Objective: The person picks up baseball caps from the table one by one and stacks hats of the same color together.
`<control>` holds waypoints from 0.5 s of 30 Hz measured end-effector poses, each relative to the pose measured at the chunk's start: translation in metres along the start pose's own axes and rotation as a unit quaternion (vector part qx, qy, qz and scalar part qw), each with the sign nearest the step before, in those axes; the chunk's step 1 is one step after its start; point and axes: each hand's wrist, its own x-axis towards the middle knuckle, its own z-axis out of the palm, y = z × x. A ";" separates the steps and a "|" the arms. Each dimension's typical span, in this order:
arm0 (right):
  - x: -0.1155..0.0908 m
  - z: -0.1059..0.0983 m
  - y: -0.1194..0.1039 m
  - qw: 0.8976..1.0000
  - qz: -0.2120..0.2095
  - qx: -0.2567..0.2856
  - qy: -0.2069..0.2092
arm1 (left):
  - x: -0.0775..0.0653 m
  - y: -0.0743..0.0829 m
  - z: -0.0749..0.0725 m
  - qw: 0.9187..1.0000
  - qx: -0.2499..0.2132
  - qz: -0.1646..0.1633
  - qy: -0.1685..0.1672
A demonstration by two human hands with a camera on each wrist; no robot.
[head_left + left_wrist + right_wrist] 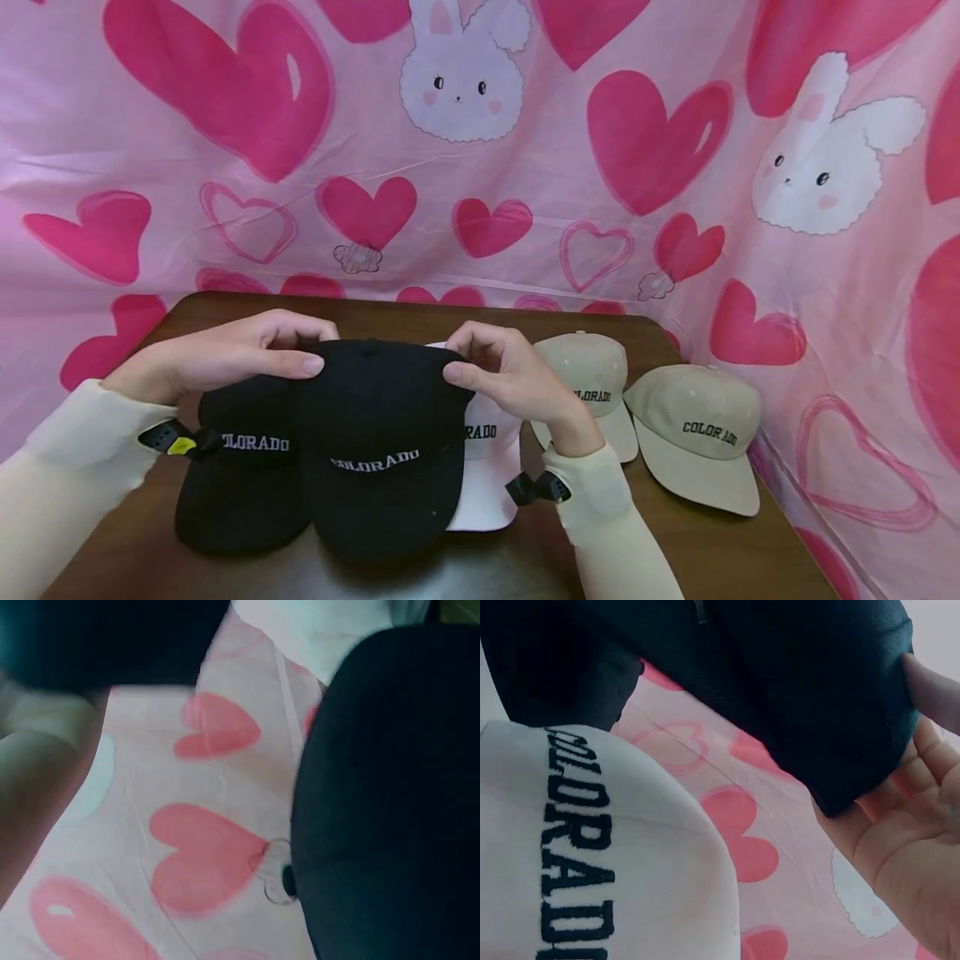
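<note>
My left hand [247, 350] and right hand [517, 375] hold a black cap [382, 392] between them by its two sides, with white COLORADO lettering facing me. In the right wrist view, fingers [919, 780] and thumb pinch the black cloth [832, 690]. The left wrist view catches only part of my left hand [45, 750], blurred, at the edge of the held cap [105, 645]. A second black cap [240, 492] sits to the left, under my left wrist. Behind the held cap, a white cap [491, 492] is partly covered.
Two beige caps, one nearer [701, 425] and one behind it [588, 362], stand at the right on the brown wooden table [720, 558]. A pink cloth [555, 167] with hearts and rabbits hangs behind the table and along its right side.
</note>
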 end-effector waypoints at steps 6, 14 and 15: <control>0.003 0.005 -0.004 0.999 0.018 0.004 0.049 | -0.016 -0.016 -0.010 0.998 -0.004 0.052 0.047; 0.013 0.023 -0.002 0.995 0.063 0.003 0.077 | -0.030 -0.028 -0.013 0.988 -0.041 0.021 0.147; 0.014 0.025 -0.002 0.995 0.067 -0.003 0.078 | -0.032 -0.030 -0.013 0.988 -0.046 0.018 0.150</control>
